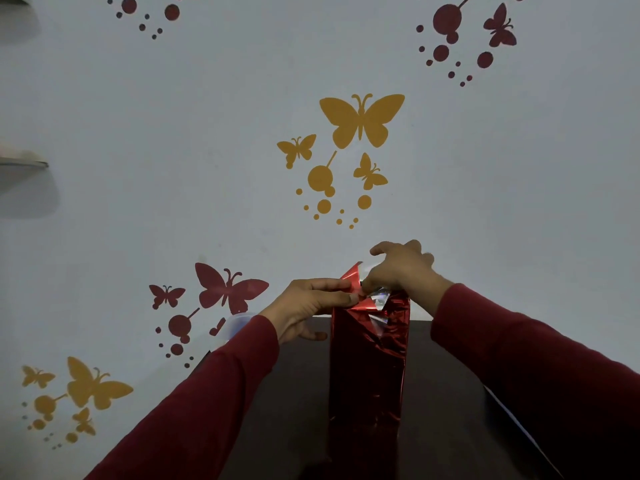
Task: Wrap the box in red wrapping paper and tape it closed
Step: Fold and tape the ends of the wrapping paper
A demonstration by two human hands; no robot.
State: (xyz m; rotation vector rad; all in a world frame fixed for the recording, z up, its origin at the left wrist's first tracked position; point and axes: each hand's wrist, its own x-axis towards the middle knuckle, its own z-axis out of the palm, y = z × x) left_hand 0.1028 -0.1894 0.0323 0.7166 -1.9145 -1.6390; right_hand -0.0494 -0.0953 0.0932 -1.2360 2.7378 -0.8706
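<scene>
The box (369, 372) stands tall and upright on the dark counter (298, 393), right in the middle of the view, fully sheathed in glossy red wrapping paper (367, 403) that crinkles and catches the light down its front face. Up at the top end the paper is loose: a red flap (353, 277) juts up and to the left, and silvery patches of the foil's underside (379, 295) show where the folds gape open.

Both hands are at that top end. The left hand (308, 303) comes in from the left, palm toward the box, fingers stretched flat and together, their tips pressing on the folded red paper; its thumb hangs below, near the counter's far edge. So that grip is pressing on the paper, not closed around it. The right hand (403, 268) arches over the top from the right, wrist raised, its thumb and forefinger pinching the paper at the fold just beside the left fingertips, the other fingers fanned up and free.

Both forearms wear dark red sleeves (519, 358). Behind the left wrist sits a pale translucent thing (232, 325), too blurred to identify. Beyond is a white wall with butterfly decals (362, 121).
</scene>
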